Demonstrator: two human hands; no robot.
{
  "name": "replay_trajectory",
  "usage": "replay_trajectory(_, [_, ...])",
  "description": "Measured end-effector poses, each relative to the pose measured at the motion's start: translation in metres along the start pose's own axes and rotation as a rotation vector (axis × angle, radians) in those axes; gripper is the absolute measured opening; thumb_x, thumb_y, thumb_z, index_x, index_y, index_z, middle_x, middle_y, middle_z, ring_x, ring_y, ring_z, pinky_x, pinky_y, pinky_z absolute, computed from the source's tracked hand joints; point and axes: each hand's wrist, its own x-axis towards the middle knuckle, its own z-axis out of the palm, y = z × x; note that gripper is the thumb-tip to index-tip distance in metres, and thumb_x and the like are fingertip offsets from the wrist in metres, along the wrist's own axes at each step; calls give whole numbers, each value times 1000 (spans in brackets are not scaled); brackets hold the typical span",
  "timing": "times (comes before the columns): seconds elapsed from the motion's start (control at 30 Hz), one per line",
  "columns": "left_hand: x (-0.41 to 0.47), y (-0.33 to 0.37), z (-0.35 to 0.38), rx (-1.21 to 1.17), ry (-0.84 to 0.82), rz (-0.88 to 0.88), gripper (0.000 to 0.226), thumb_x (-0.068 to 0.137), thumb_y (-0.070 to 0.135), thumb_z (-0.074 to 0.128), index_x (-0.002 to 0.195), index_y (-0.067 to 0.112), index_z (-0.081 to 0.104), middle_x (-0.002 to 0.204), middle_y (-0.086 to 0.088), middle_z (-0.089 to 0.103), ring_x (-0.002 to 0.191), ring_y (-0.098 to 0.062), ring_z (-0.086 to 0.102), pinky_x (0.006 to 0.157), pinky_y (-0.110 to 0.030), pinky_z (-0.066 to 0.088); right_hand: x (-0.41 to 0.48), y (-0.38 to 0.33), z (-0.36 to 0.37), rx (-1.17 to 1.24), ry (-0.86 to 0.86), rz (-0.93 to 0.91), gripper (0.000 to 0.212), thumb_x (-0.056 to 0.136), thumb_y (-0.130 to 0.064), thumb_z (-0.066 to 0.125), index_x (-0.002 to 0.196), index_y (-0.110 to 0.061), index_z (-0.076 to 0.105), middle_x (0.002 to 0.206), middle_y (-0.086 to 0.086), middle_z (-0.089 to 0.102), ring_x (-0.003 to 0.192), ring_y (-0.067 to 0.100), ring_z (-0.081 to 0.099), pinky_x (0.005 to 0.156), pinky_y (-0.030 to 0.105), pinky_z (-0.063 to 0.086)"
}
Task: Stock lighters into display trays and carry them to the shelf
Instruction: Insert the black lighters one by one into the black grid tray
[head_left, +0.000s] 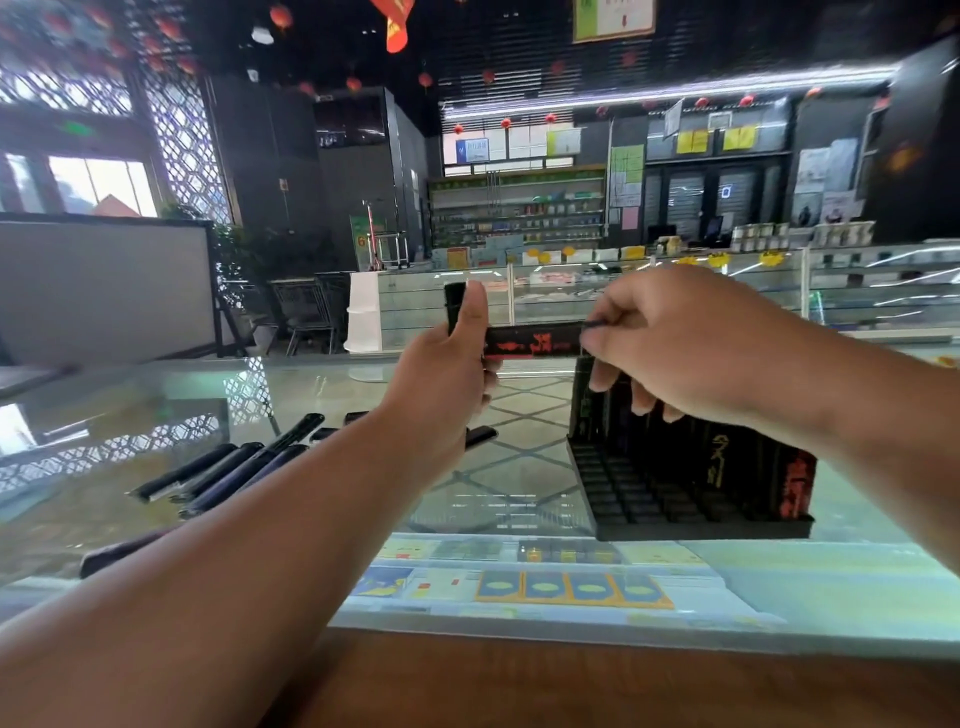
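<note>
over glass counter (311, 395), left hand (441, 374) gripping upright lighter (454, 304), right hand (675, 343) pinching printed lighter (535, 342) above tray (701, 530)

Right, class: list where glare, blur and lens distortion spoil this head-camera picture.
Head view: the window is blown out white; head view: its lattice glares off the glass counter; head view: the wide lens bows the ceiling light strip; head view: the right hand and pinched lighter are slightly blurred.
</note>
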Motion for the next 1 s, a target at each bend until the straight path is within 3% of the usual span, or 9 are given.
replay_trajectory(0.17, [-5,-6,9,122,-108,-4,54,90,64,44,82,12,58,64,0,53,64,-17,46,72,-36,40,8,6,-10,13,91,-20,15,98,-26,52,89,-21,62,76,2,69,54,11,64,44,18,46])
replay_trajectory(0.3, [-8,-13,13,307,-216,58,55,91,65,39,80,16,61,60,7,57,63,-13,49,71,-34,42,9,9,-13,-29,101,-68,14,97,-25,53,93,-23,66,80,0,66,71,16,65,63,30,52])
replay_trajectory(0.4, [-11,-16,16,363,-273,86,52,90,64,40,78,20,62,62,9,59,64,-12,50,72,-34,44,11,13,-18,-83,83,-129,12,96,-26,57,95,-25,69,78,-7,64,59,-5,56,49,8,39])
replay_trajectory(0.47, [-14,-17,17,414,-321,123,51,90,64,40,80,20,64,64,9,61,65,-11,50,71,-33,43,11,15,-25,-119,75,-164,9,93,-27,61,96,-27,70,76,-12,63,62,-10,54,52,3,37])
replay_trajectory(0.63, [-13,-24,19,522,-402,187,43,89,62,41,77,27,64,65,13,63,61,-8,49,68,-29,41,5,22,-38,-190,-14,-235,7,88,-27,68,95,-27,69,80,-14,66,75,-1,59,66,9,42])
replay_trajectory(0.8, [-12,-26,20,617,-419,223,47,78,67,40,82,28,66,64,16,63,54,-1,47,62,-24,38,-1,40,-38,-257,-18,-248,6,86,-30,69,92,-32,67,82,-16,65,75,1,58,67,11,42])
replay_trajectory(0.9, [-12,-28,19,655,-446,196,43,85,62,42,84,27,66,65,15,64,57,-6,45,59,-24,37,-2,48,-36,-222,-11,-232,5,85,-29,72,89,-30,69,80,-15,65,74,-1,58,63,8,42])
replay_trajectory(1.0, [-12,-32,18,686,-472,176,59,77,75,40,86,24,68,72,7,68,61,-13,46,62,-31,37,-3,52,-36,-210,-21,-205,5,84,-28,72,88,-29,69,76,-16,63,70,-6,56,58,2,37])
